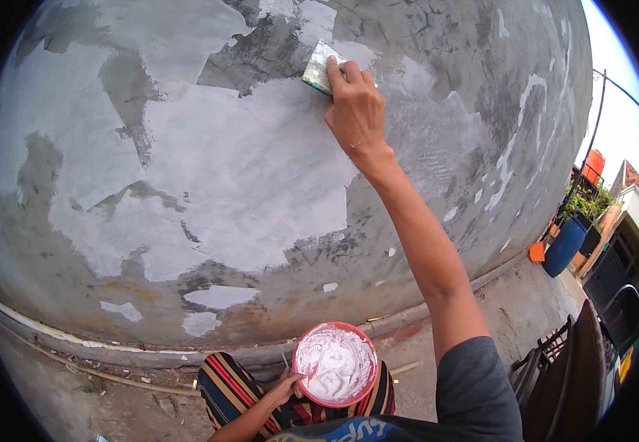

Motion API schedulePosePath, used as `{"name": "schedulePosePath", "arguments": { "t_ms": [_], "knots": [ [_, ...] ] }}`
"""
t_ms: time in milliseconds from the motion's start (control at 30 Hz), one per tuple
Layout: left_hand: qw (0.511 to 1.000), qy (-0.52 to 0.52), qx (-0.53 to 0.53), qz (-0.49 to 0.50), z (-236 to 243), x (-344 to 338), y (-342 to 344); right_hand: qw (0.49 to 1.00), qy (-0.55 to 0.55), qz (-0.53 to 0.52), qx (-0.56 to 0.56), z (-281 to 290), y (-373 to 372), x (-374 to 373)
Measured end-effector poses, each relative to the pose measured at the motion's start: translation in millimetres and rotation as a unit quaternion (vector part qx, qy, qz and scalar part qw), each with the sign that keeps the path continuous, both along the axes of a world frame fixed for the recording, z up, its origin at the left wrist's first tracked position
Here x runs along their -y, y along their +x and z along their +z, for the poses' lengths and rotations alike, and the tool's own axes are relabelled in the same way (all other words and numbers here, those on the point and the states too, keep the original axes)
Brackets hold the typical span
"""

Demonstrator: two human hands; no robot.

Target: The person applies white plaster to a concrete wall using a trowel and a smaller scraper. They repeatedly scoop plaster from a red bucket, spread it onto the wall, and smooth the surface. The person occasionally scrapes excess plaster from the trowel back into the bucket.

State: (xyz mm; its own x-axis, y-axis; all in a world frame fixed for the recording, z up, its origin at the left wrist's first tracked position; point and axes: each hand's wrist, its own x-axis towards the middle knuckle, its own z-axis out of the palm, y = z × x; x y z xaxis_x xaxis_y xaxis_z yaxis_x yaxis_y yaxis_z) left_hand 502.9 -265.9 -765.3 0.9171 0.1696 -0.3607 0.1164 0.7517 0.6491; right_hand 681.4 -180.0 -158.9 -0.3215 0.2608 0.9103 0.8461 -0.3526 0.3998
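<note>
My right hand (358, 110) is raised high against the grey wall (408, 184), arm stretched out. Its fingers close around a flat putty scraper (319, 68) with a greenish edge, whose blade lies against the wall. Pale filler (253, 162) covers a broad, uneven patch below and left of the blade. Low in front of me, my left hand (287, 389) grips the left rim of a round red tub (372, 368). White paste (334, 365) fills much of the tub. A thin metal tool (285, 359) sticks up beside my left hand; its lower part is hidden.
A low concrete ledge (150, 359) runs along the wall's foot, with a bamboo-like pole (113, 377) lying near it. To the right stand a blue barrel (566, 247), an orange object (537, 252) and dark brown furniture-like panels (577, 376). Striped cloth (235, 390) covers my legs.
</note>
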Motion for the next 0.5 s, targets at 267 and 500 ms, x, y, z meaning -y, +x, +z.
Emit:
{"name": "schedulePosePath", "arguments": {
  "t_ms": [267,500],
  "knots": [
    [1.0,0.029,0.006,0.008,-4.7,-3.3,-12.0,0.987,-0.119,0.108,0.001,4.8,2.8,40.2],
    [0.999,0.011,-0.036,-0.006,-7.3,11.6,3.1,0.999,0.019,0.025,-0.032,4.9,-5.7,0.7]
  ]
}}
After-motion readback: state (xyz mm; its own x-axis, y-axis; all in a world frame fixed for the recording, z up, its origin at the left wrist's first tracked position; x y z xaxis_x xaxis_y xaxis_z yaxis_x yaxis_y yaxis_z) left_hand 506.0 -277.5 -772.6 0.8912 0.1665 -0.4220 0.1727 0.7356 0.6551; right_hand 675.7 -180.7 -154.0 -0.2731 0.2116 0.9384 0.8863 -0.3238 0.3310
